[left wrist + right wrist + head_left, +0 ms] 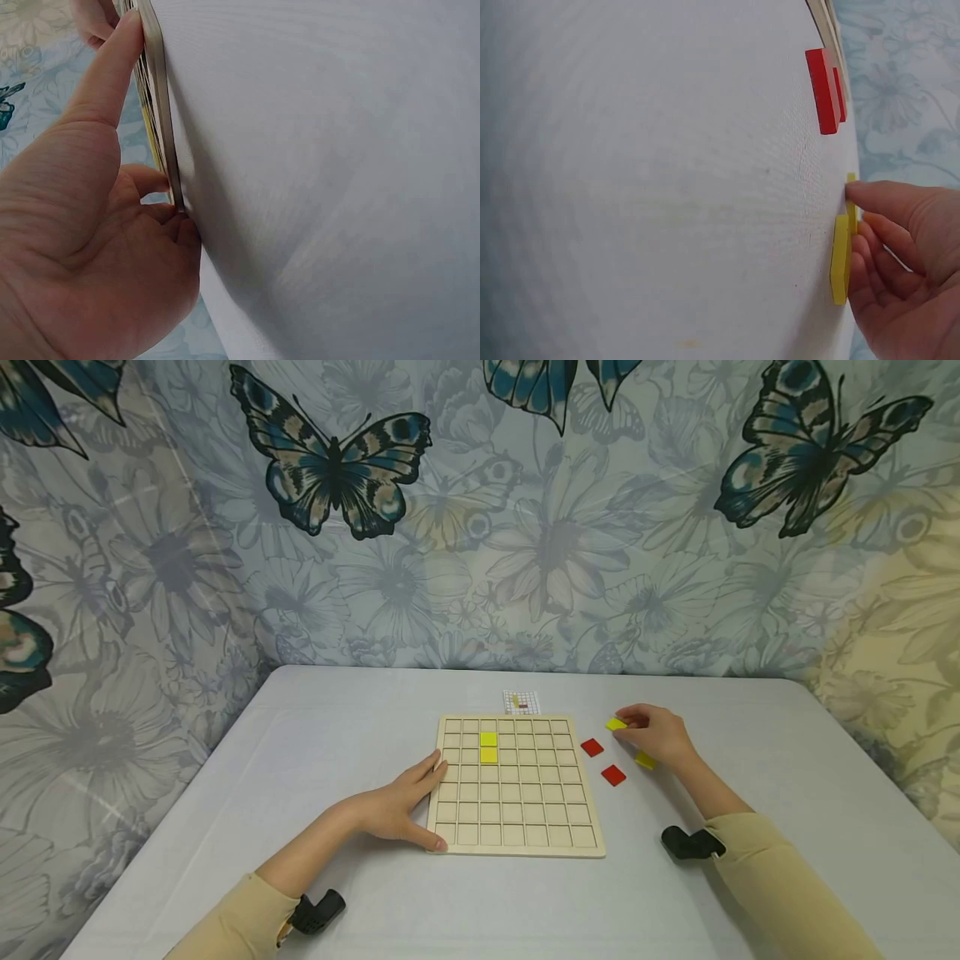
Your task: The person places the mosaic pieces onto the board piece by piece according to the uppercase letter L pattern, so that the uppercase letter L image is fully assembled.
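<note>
A square wooden grid board [514,852] lies on the white table, with two yellow square tiles [488,747] set one above the other in its upper cells. Against the board's left edge rests my left hand [397,802], thumb stretched to the near corner and fingers spread along the side. The left wrist view shows the thumb [101,82] straight along that edge. Right of the board, my right hand [658,733] pinches a yellow tile [616,724] between thumb and fingertips, low over the table. Another yellow tile [645,761] lies beneath this hand, close to its fingers in the right wrist view.
Two red tiles [613,775] lie between the board and my right hand. Behind the board's far edge is a small printed card [521,702] with a grid pattern. A butterfly-patterned cloth wall [480,568] stands behind the table.
</note>
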`<state>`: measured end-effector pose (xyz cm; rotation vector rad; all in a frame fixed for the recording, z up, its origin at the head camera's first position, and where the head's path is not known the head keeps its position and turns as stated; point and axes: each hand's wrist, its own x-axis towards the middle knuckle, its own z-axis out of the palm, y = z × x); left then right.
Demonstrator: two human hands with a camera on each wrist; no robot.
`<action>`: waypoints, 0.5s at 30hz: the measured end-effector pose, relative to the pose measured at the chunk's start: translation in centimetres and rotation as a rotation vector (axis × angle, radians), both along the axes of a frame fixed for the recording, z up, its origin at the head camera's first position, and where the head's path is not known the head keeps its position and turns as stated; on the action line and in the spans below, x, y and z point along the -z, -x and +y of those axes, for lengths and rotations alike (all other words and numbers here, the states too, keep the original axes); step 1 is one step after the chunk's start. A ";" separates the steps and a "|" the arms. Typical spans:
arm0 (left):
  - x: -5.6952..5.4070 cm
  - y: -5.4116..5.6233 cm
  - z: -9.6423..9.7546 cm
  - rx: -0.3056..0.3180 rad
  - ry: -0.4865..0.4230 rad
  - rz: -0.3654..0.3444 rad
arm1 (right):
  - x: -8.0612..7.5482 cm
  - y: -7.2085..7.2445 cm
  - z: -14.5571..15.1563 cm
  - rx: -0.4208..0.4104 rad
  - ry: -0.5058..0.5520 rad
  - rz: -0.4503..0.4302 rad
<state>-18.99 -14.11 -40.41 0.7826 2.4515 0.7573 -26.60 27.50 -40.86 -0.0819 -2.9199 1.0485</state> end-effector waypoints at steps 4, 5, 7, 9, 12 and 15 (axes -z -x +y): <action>0.1 0.0 0.0 0.001 0.001 0.001 | 0.2 0.2 0.2 -0.003 -0.002 0.014; 0.1 0.1 0.0 0.002 0.001 0.001 | 0.3 0.3 0.2 -0.002 -0.003 0.016; 0.1 0.1 0.0 0.003 0.002 0.000 | 0.4 0.3 0.3 -0.002 -0.005 0.019; 0.0 0.0 0.0 0.002 0.003 -0.002 | 0.4 0.3 0.3 0.003 -0.004 0.018; 0.0 0.0 0.0 0.000 0.001 -0.007 | 0.3 0.1 0.2 0.004 0.014 0.019; 0.1 0.0 0.0 -0.002 0.000 -0.007 | -0.1 -0.2 0.0 -0.002 0.042 0.019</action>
